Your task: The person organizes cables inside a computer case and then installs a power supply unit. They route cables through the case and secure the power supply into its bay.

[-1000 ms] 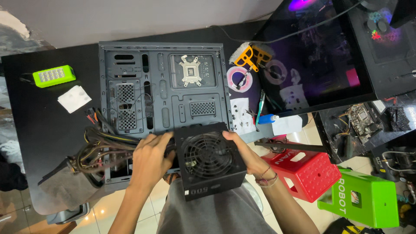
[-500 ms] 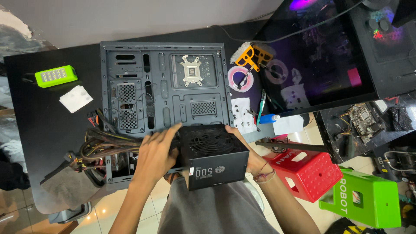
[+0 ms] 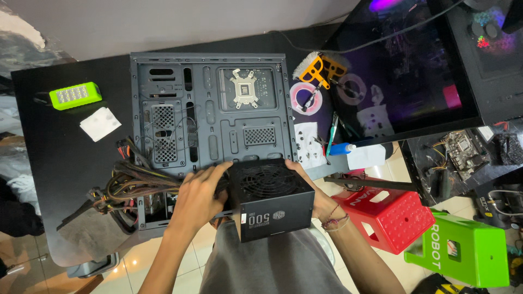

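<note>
The power supply (image 3: pixel 271 198), a black box with a round fan grille on top, sits at the near edge of the black bench (image 3: pixel 60 147), gripped between both hands just in front of the open grey computer case (image 3: pixel 210 111). The case lies flat on the bench, its inner tray facing up. A thick bundle of cables (image 3: pixel 133 188) trails from the left of the power supply across the bench. The left hand (image 3: pixel 199 193) clasps the power supply's left side, fingers curled over its top edge. The right hand (image 3: pixel 315 195), with a bracelet at the wrist, grips the right side. A red plastic stool (image 3: pixel 389 209) and a green stool (image 3: pixel 468 247) stand to the right. A green box (image 3: pixel 74 95) lies far left.
</note>
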